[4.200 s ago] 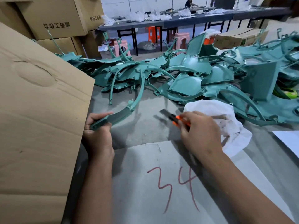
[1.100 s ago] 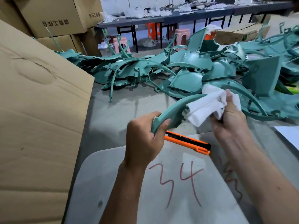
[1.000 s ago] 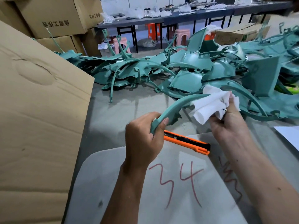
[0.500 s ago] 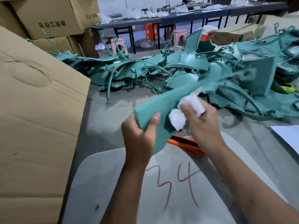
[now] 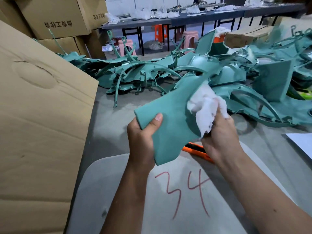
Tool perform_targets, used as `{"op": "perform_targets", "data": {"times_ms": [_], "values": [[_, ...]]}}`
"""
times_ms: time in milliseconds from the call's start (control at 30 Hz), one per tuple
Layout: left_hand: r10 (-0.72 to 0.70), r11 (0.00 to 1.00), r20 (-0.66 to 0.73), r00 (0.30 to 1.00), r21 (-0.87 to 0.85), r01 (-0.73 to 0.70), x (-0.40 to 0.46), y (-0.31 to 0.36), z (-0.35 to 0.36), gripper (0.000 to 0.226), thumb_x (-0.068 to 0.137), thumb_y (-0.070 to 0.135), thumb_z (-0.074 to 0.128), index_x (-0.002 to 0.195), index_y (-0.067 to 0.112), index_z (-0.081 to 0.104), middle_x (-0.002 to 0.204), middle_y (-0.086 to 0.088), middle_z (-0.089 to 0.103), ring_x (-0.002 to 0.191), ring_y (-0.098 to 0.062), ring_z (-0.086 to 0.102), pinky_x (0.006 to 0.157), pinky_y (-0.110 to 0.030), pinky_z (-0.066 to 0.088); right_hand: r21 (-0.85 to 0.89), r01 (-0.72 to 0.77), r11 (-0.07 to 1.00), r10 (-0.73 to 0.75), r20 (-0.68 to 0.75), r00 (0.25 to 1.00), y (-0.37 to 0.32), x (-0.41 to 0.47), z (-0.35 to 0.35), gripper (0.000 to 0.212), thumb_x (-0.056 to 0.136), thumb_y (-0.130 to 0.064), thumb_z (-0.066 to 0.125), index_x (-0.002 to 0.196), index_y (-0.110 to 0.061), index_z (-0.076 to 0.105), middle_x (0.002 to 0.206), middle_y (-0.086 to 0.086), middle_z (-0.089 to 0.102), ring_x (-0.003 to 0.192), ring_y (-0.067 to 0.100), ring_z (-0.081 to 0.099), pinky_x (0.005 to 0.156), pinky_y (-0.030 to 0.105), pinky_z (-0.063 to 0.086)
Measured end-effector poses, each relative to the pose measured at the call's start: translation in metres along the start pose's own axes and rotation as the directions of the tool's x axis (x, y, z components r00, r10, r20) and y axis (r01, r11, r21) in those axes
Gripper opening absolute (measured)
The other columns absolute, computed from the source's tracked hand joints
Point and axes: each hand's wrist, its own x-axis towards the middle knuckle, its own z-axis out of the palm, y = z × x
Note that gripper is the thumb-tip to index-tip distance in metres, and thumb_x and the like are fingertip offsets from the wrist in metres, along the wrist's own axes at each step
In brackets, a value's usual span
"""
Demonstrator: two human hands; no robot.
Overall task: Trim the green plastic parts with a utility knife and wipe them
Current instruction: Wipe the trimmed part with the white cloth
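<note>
Our left hand (image 5: 143, 137) grips the near end of the green plastic part (image 5: 173, 115), thumb on top, held above the table (image 5: 108, 125). Its long axis runs from seven o'clock up toward one o'clock. Our right hand (image 5: 221, 135) clutches a white cloth (image 5: 204, 105) against its right edge. Beneath lies the orange utility knife (image 5: 194, 150). At six o'clock, a grey board (image 5: 118, 191) reads "34" in red.

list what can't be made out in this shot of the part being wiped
Head view only:
- utility knife: its middle hidden behind the right hand; blade not visible.
- green part: far end blurred into the pile.
- left hand: fingers behind the part.
- white cloth: blurred.
</note>
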Motion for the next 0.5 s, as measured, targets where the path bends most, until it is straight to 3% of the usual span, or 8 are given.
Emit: {"op": "perform_targets", "data": {"times_ms": [67,100,200,300,400,500], "values": [[0.027,1.0,-0.102,0.994,0.016,-0.025,0.005,-0.001,-0.005,0.019,0.081,0.022,0.074,0.099,0.016,0.077,0.102,-0.014,0.077,0.094,-0.038,0.073,0.08,-0.054,0.06,0.082,0.007,0.997,-0.003,-0.041,0.999,-0.002,0.001,-0.001,0.02,0.103,-0.025,0.061,0.106,-0.008,0.072,0.1,0.014,0.072,0.091,0.027,0.068,0.083,0.038,0.059],[0.062,0.997,-0.143,0.988,0.054,-0.054,0.008,-0.002,-0.008,0.019,0.081,0.024,0.075,0.098,0.017,0.077,0.102,-0.012,0.077,0.095,-0.037,0.073,0.082,-0.056,0.06,0.02,0.028,0.999,-0.028,-0.01,1.0,-0.002,-0.001,-0.002,0.021,0.101,-0.028,0.062,0.101,-0.012,0.075,0.094,0.01,0.075,0.085,0.023,0.07,0.079,0.033,0.059],[0.115,0.992,-0.224,0.968,0.07,-0.101,0.01,-0.007,-0.01,0.015,0.081,0.022,0.075,0.095,0.017,0.078,0.099,-0.007,0.078,0.093,-0.031,0.075,0.077,-0.046,0.061,-0.371,0.139,0.918,-0.046,0.249,0.967,0.008,-0.017,0.002,0.025,0.104,-0.023,0.06,0.084,-0.019,0.074,0.068,-0.005,0.067,0.057,0.006,0.063,0.057,0.018,0.054],[0.118,0.991,-0.225,0.967,0.092,-0.1,0.006,-0.012,-0.005,0.014,0.082,0.021,0.075,0.095,0.018,0.078,0.099,-0.005,0.079,0.092,-0.028,0.076,0.076,-0.04,0.061,-0.584,0.221,0.781,-0.102,0.231,0.968,0.023,-0.014,0.006,0.017,0.101,-0.017,0.066,0.087,-0.008,0.071,0.073,0.0,0.065,0.067,0.01,0.057,0.066,0.028,0.048],[0.082,0.997,-0.165,0.983,0.008,-0.081,0.01,-0.009,-0.005,0.014,0.085,0.019,0.072,0.097,0.019,0.078,0.102,-0.009,0.078,0.093,-0.031,0.075,0.074,-0.039,0.061,-0.379,0.11,0.919,-0.037,0.195,0.98,0.02,-0.011,0.002,0.018,0.102,-0.025,0.065,0.104,-0.012,0.077,0.08,0.012,0.06,0.075,0.022,0.055,0.074,0.037,0.047],[-0.035,0.986,-0.158,0.987,-0.168,0.008,0.014,-0.004,-0.007,0.023,0.09,0.023,0.069,0.109,0.012,0.075,0.11,-0.014,0.076,0.099,-0.034,0.074,0.077,-0.042,0.062,-0.007,-0.189,0.982,0.18,0.344,0.922,0.016,-0.013,0.003,0.025,0.093,-0.031,0.076,0.11,-0.013,0.076,0.076,0.012,0.055,0.067,0.023,0.058,0.072,0.036,0.055]]}}
